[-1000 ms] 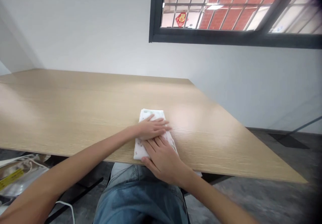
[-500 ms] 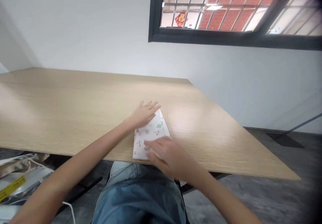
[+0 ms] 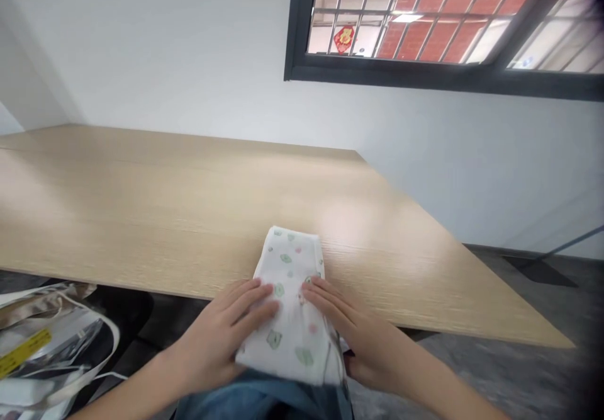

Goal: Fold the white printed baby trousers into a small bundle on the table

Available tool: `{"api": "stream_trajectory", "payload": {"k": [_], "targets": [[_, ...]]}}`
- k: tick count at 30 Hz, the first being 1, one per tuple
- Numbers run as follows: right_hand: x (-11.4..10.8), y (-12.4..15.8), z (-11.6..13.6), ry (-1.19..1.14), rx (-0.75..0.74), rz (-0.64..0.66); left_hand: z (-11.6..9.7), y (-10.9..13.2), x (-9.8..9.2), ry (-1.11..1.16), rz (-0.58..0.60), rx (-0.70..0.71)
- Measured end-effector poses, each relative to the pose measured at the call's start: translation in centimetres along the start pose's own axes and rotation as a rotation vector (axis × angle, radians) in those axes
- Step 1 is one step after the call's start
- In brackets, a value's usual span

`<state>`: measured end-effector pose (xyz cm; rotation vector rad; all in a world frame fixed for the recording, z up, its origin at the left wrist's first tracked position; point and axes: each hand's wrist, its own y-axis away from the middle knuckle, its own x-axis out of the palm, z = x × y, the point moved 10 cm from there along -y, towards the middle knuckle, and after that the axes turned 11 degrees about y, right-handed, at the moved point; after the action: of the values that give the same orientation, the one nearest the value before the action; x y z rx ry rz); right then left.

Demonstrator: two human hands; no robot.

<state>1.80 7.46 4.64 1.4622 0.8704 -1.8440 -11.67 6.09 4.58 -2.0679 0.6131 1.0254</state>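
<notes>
A folded white cloth printed with small green and pink figures lies partly on the wooden table and sticks out over its front edge, above my lap. My left hand grips its left side, fingers laid over the top. On the opposite side my right hand holds it the same way, with the thumb low beside the cloth's edge. The undersides of both grips are hidden. The cloth's near end is slightly blurred, and layers show at its right near corner.
The table runs far to the left and ends in a slanted right edge. Behind it are a white wall and a barred window. At lower left, below table height, sits a bag of packaged items with a white strap.
The cloth has come toward me over the table edge and shows a different printed face. My left hand has drawn back from its far end to its left side; my right hand has shifted right.
</notes>
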Motion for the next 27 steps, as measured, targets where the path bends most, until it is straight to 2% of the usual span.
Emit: {"api": "stream_trajectory", "payload": {"k": [2, 3, 6, 9, 12, 14, 17, 20, 21, 22, 24, 27], "targets": [[-0.4, 0.8, 0.4, -0.074, 0.038, -0.076, -1.1, 0.1, -0.7, 0.099, -0.09, 0.043], [-0.8, 1.0, 0.1, -0.137, 0.089, -0.123, -1.0, -0.2, -1.1, 0.163, -0.115, 0.016], [-1.9, 0.7, -2.5, -0.387, 0.343, -0.301, 1.9, -2.4, -2.1, 0.35, -0.181, -0.254], [-2.2, -0.1, -5.4, -0.552, 0.571, -0.462, 5.4, -4.5, -2.4, 0.416, -0.246, -0.565], [-1.7, -0.6, -7.9, -0.545, 0.735, -0.525, 7.9, -5.9, -2.0, 0.317, -0.25, -0.764], [-1.3, -0.7, -9.0, -0.503, 0.791, -0.497, 8.8, -6.0, -1.6, 0.248, -0.24, -0.831], [-2.7, -0.7, -9.0, -0.283, 0.785, -0.522, 8.6, -6.1, -1.8, 0.143, -0.269, -0.821], [-6.0, -1.1, -6.0, 0.074, 0.689, -0.719, 6.5, -7.0, -2.8, -0.117, -0.354, -0.713], [-6.5, -1.7, -4.6, 0.162, 0.635, -0.747, 5.6, -7.7, -2.9, -0.215, -0.367, -0.661], [-6.4, -2.6, -3.6, 0.219, 0.594, -0.73, 4.8, -8.4, -2.6, -0.291, -0.355, -0.606], [-4.9, -4.4, -2.8, 0.255, 0.572, -0.603, 4.1, -9.5, -1.2, -0.347, -0.258, -0.526], [-2.1, -4.8, -3.9, 0.175, 0.609, -0.398, 5.2, -8.3, 0.6, -0.244, -0.136, -0.538]]}}
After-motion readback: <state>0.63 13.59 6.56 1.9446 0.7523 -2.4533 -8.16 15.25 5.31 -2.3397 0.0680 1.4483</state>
